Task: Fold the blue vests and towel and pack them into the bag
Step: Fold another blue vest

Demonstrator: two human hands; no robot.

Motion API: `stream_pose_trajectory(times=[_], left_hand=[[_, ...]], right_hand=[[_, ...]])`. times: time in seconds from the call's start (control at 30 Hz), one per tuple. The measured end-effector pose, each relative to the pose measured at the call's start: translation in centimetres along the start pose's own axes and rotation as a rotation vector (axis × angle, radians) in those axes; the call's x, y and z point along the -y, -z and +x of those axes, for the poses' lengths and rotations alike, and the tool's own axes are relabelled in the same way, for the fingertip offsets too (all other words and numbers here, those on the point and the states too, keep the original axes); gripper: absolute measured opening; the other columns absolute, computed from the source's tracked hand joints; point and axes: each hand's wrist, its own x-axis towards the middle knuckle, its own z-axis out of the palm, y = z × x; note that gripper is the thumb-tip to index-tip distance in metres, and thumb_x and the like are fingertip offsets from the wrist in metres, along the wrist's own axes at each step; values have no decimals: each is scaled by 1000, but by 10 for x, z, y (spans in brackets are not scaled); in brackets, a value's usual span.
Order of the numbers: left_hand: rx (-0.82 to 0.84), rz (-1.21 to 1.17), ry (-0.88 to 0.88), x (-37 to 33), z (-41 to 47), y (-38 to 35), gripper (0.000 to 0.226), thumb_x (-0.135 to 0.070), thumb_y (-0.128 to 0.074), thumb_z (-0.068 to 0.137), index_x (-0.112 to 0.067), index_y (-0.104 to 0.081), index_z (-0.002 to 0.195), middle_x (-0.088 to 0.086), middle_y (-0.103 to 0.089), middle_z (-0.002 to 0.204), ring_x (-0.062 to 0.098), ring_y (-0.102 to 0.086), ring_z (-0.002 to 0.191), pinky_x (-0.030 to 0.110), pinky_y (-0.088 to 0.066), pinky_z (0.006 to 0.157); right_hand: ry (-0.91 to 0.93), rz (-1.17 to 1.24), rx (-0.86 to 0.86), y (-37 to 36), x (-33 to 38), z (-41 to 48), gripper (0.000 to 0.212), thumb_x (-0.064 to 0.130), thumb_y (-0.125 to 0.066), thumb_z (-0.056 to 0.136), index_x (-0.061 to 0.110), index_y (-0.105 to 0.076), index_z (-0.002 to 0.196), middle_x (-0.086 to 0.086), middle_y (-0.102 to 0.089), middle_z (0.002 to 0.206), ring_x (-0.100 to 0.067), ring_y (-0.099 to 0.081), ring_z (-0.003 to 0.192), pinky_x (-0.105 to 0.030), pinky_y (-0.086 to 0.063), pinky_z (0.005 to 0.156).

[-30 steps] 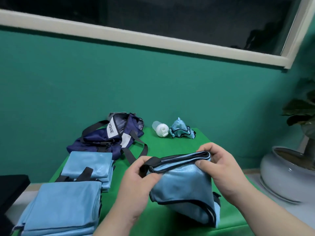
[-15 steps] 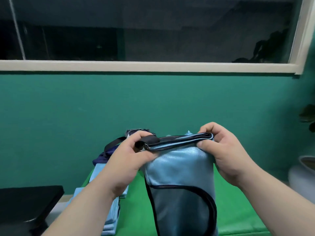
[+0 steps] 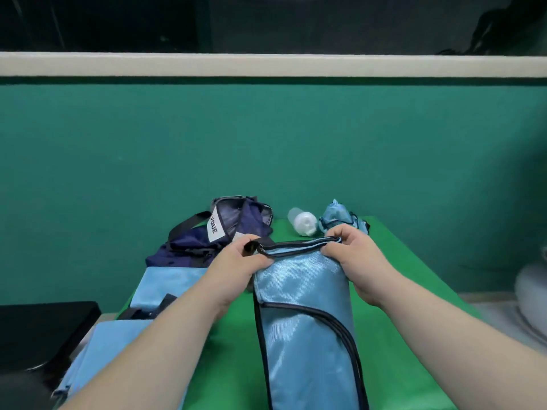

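A light blue vest [image 3: 305, 321] with black trim hangs lengthwise over the green table [image 3: 396, 291], folded into a narrow strip. My left hand [image 3: 236, 263] grips its top left corner by the black strap. My right hand [image 3: 352, 253] pinches the top right corner. The navy bag [image 3: 219, 235] with a white label lies open at the back left of the table. Two folded blue vests sit at the left, one behind [image 3: 168, 281] and one nearer [image 3: 109, 350]. A crumpled blue cloth [image 3: 337, 216] lies at the back right.
A white-capped clear bottle [image 3: 302, 221] lies on its side between the bag and the crumpled cloth. A black surface [image 3: 38, 329] stands left of the table. A pale round pot [image 3: 532, 288] sits at the right edge. The green wall is right behind the table.
Both hands have lifted the vest and stretched it out, so it now hangs long over the table. The view dipped back down, showing the bag and bottle again.
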Motion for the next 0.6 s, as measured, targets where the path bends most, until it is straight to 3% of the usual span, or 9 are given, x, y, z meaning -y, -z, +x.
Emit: stream_pose_trajectory(times=[0.07,0.17,0.33,0.4,0.5,0.6], left_hand=[[-19,53,49,28,28,-9,17,-13,-72,81,-26,-71,92,-8,-72,83,12,-62,78,27,-47,76],[-65,122,123,68,69,-26,14,-12,-69,84,-23,-63,78,-15,-59,64,9,-52,65,24,-37,61],[-113,227,219,121,130,-47,12,-12,-68,83,-15,-59,77,-3,-56,70,14,-48,63,22,-36,55],[-128,264,254,142,150,-53,10,-15,-70,80,-11,-60,79,0,-57,72,19,-49,67,27,-36,61],[-145,367,270,164,172,-63,8,-18,-68,83,-20,-61,80,-3,-61,74,17,-52,67,28,-37,59],[-134,431,265,175,187,-68,16,-24,-69,87,-22,-60,100,-5,-64,87,14,-55,73,26,-41,61]], right_hand=[[-57,-59,-29,2,-32,27,16,18,-69,66,26,-61,78,-3,-53,71,-19,-40,67,-37,-30,65],[-132,-125,-58,5,-77,67,13,10,-67,78,19,-59,83,-1,-50,68,-16,-35,54,-28,-29,51],[-203,-225,-84,10,-143,124,11,10,-71,78,16,-61,79,1,-55,67,-18,-45,63,-31,-38,60],[-212,-285,-92,12,-162,142,9,10,-70,80,13,-62,82,1,-56,66,-17,-45,57,-27,-37,54],[-226,-368,-90,15,-183,164,9,11,-69,79,10,-64,87,-1,-58,68,-17,-47,56,-26,-38,52],[-222,-482,-106,17,-199,183,9,15,-68,78,13,-64,87,-2,-63,72,-18,-52,62,-29,-44,59]])
